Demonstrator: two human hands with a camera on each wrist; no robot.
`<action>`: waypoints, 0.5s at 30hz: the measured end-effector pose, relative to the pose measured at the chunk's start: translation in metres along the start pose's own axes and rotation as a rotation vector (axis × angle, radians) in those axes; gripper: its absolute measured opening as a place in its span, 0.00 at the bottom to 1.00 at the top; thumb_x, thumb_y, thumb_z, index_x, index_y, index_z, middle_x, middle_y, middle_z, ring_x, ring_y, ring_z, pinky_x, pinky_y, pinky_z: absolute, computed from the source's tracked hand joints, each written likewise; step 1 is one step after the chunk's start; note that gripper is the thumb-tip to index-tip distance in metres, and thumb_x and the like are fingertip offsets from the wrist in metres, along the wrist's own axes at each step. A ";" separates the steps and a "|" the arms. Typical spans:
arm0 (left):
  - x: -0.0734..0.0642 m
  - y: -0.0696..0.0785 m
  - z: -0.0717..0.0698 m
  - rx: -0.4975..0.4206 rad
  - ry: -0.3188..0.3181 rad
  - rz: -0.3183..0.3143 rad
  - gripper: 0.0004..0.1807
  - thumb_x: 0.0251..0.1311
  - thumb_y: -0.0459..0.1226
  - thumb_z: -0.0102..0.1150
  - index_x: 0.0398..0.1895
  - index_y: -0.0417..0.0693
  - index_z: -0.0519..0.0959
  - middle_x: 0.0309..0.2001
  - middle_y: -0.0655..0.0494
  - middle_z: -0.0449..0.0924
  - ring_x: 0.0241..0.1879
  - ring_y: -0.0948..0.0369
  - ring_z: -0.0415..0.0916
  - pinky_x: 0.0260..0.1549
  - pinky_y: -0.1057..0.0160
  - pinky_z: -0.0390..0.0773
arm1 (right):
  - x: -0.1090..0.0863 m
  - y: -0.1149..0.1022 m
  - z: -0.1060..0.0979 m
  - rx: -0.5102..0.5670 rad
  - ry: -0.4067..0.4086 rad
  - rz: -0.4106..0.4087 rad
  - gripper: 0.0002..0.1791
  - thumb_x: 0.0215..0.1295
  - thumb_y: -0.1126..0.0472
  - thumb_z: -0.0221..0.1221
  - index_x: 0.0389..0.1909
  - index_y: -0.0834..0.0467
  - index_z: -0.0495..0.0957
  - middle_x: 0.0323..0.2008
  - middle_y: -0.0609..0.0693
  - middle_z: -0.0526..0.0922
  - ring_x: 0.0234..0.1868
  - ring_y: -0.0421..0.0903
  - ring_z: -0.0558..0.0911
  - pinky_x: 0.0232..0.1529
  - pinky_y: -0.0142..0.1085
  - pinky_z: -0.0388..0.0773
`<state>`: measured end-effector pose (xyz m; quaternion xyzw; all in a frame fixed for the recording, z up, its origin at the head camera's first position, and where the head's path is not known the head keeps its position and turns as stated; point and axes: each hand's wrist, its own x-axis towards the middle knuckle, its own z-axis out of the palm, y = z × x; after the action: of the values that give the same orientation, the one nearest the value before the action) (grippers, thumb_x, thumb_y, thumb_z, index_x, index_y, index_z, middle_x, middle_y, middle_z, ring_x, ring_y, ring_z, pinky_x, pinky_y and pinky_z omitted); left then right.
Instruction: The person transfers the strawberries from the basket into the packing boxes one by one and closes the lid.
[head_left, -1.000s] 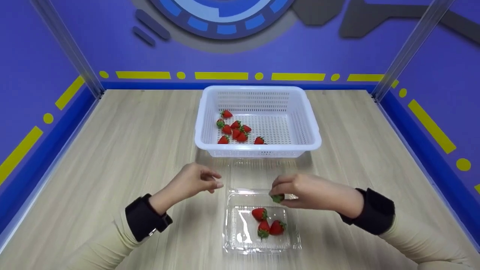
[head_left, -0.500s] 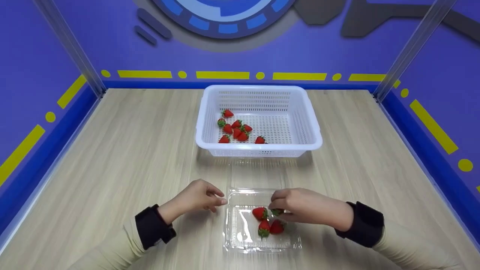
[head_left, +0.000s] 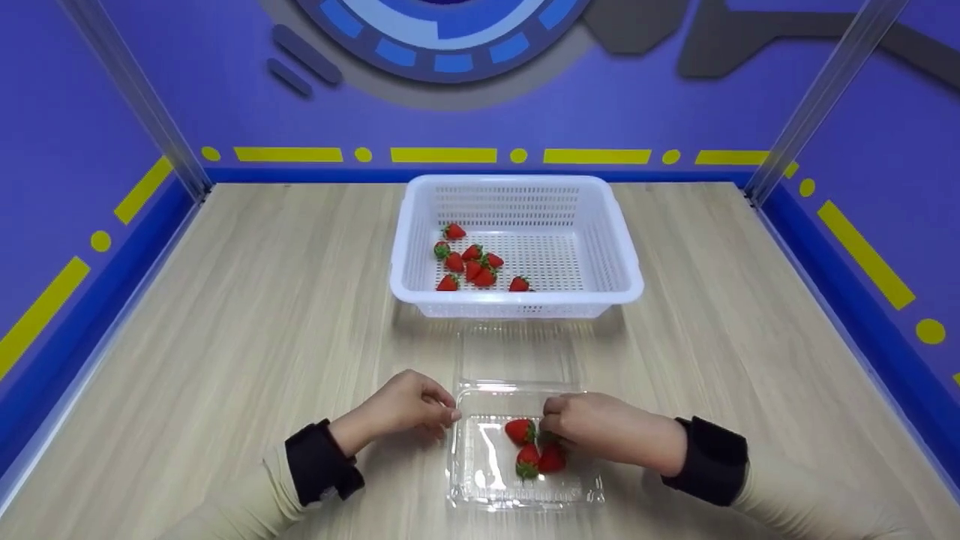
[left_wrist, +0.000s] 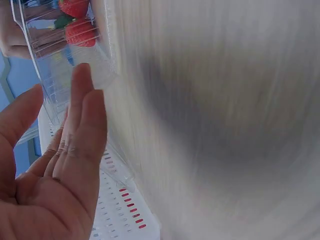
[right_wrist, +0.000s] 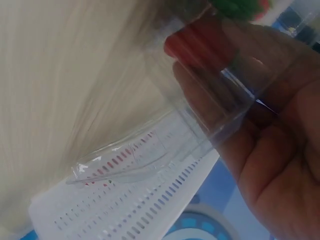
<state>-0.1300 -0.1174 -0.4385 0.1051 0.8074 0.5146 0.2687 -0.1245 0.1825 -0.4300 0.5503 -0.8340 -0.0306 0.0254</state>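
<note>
A clear plastic clamshell box (head_left: 480, 491) lies open on the table, its lid (head_left: 517, 356) folded back. Inside it, three red strawberries (head_left: 519, 430) with green tops sit close together. My right hand (head_left: 600, 424) reaches over the box's right wall and pinches another strawberry (right_wrist: 200, 47) down among them, mostly hidden by the fingers in the head view. At the box's left edge is my left hand (head_left: 412, 405), empty, fingers relaxed and fingertips right by the rim. The left wrist view shows its fingers (left_wrist: 82, 115) extended, thumb apart.
Behind the box stands a white perforated plastic basket (head_left: 517, 298) with several strawberries (head_left: 472, 270), mostly in its left half. Blue panel walls (head_left: 480, 120) enclose the wooden table (head_left: 262, 300) at the back and sides.
My right hand has lowered the strawberry from above the box's back right into the box, beside the other three. My left hand has moved forward-down and right, closer to the left rim.
</note>
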 end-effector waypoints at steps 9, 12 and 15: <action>0.000 -0.003 0.007 -0.209 -0.012 -0.092 0.06 0.62 0.30 0.65 0.36 0.32 0.83 0.27 0.48 0.89 0.23 0.67 0.84 0.34 0.64 0.89 | 0.002 -0.003 0.002 -0.009 -0.044 0.032 0.06 0.55 0.68 0.71 0.30 0.55 0.84 0.28 0.45 0.82 0.29 0.38 0.81 0.25 0.24 0.76; 0.000 -0.003 0.008 -0.232 -0.003 -0.102 0.04 0.62 0.29 0.65 0.34 0.34 0.82 0.26 0.49 0.89 0.23 0.67 0.84 0.32 0.65 0.89 | 0.002 -0.004 0.002 -0.021 -0.034 0.044 0.07 0.54 0.68 0.71 0.29 0.55 0.83 0.27 0.45 0.81 0.27 0.38 0.80 0.23 0.25 0.75; -0.001 -0.004 0.009 -0.254 -0.001 -0.102 0.04 0.62 0.29 0.65 0.32 0.35 0.82 0.25 0.51 0.88 0.23 0.67 0.84 0.32 0.65 0.89 | 0.002 -0.006 0.002 -0.032 -0.026 0.053 0.08 0.52 0.69 0.71 0.29 0.54 0.82 0.27 0.45 0.80 0.27 0.38 0.79 0.23 0.26 0.74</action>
<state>-0.1242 -0.1121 -0.4445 0.0292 0.7401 0.5982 0.3059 -0.1202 0.1782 -0.4329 0.5270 -0.8480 -0.0507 0.0242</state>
